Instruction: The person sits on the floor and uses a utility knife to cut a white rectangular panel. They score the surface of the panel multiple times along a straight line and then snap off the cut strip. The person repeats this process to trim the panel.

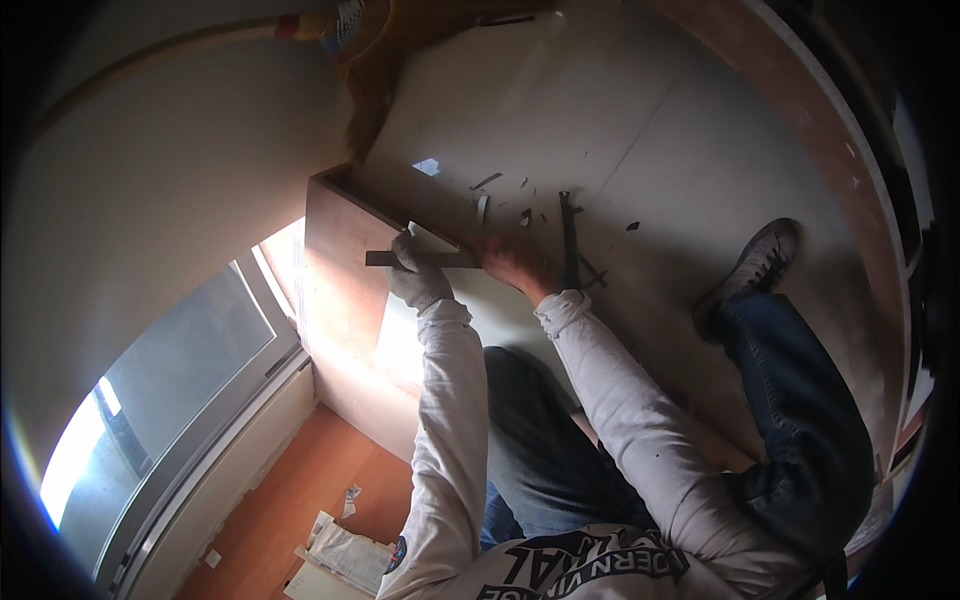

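My left hand (415,275), in a light grey glove, is closed around a narrow dark flat strip (380,258) held roughly level. My right hand (508,266) is bare and closed at the strip's right end; its fingertips are in shadow, so the exact grip is hard to make out. A wooden panel edge (385,215) runs just beyond my left hand. Under both hands lies a pale board (500,315), lit brightly at its left. Right of my right hand, a longer dark strip (570,235) lies on the grey surface.
Dark and pale scraps (526,217) are scattered beyond my hands. A broom (375,75) lies at the far left. A window (200,360) stands left, above an orange floor (270,500) with crumpled paper (345,550). My shoe (765,255) rests at right, inside a curved-looking wooden edge (800,105).
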The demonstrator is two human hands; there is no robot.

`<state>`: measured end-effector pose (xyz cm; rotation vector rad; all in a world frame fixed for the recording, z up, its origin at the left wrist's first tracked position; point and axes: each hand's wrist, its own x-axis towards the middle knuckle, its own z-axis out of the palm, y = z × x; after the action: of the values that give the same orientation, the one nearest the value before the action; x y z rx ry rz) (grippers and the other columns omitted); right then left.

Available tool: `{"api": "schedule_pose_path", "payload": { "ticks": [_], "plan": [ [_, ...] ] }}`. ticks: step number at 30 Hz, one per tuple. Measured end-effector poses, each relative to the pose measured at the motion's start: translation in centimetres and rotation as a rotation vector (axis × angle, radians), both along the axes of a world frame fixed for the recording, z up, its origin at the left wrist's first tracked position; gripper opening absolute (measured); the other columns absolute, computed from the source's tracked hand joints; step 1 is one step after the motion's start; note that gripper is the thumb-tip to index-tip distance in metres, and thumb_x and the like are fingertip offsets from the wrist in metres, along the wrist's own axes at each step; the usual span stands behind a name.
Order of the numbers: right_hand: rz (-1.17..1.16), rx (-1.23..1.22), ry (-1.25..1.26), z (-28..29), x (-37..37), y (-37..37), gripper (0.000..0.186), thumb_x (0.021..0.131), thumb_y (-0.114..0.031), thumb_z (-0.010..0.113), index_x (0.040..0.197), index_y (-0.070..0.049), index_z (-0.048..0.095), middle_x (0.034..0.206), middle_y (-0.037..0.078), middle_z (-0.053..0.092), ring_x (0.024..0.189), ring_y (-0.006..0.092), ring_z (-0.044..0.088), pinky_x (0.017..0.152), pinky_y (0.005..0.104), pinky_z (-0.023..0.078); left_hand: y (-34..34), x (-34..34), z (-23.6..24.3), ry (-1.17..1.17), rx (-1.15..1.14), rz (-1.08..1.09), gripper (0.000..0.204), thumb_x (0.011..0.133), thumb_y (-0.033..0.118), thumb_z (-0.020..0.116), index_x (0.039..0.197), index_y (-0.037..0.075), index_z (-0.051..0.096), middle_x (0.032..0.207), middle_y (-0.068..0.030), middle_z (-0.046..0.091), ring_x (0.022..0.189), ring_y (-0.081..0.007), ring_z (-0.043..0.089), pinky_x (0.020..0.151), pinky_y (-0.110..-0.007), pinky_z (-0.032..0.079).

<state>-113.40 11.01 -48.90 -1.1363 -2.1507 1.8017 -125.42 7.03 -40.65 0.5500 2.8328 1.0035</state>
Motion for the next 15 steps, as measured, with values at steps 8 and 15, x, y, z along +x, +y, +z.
{"api": "schedule_pose_path", "payload": {
  "ticks": [8, 15],
  "plan": [
    [0.064, 0.331, -0.035, -5.6, -1.6, -4.2, 0.017, 0.09, -0.018, 0.047, 0.093, -0.011, 0.062, 0.079, 0.013, 0.066, 0.067, 0.0283, 0.066, 0.055, 0.0392, 0.051, 0.1, -2.2, 0.1, -0.054, -0.029, -0.335, 0.05, 0.098, 0.032, 0.039, 0.135, -0.001, 0.046, 0.124, -0.0213, 0.059, 0.116, -0.0316, 0.057, 0.097, -0.038, 0.045],
    [0.26, 0.648, -0.114, -2.1, 0.1, -2.5, 0.018, 0.088, -0.014, 0.047, 0.092, -0.009, 0.064, 0.078, 0.012, 0.067, 0.069, 0.0264, 0.067, 0.057, 0.0372, 0.052, -0.6, -2.9, -1.6, 0.03, -0.016, -0.28, 0.058, 0.096, 0.042, 0.035, 0.133, -0.001, 0.049, 0.123, -0.023, 0.059, 0.115, -0.0347, 0.057, 0.096, -0.041, 0.046]
  ]
}}
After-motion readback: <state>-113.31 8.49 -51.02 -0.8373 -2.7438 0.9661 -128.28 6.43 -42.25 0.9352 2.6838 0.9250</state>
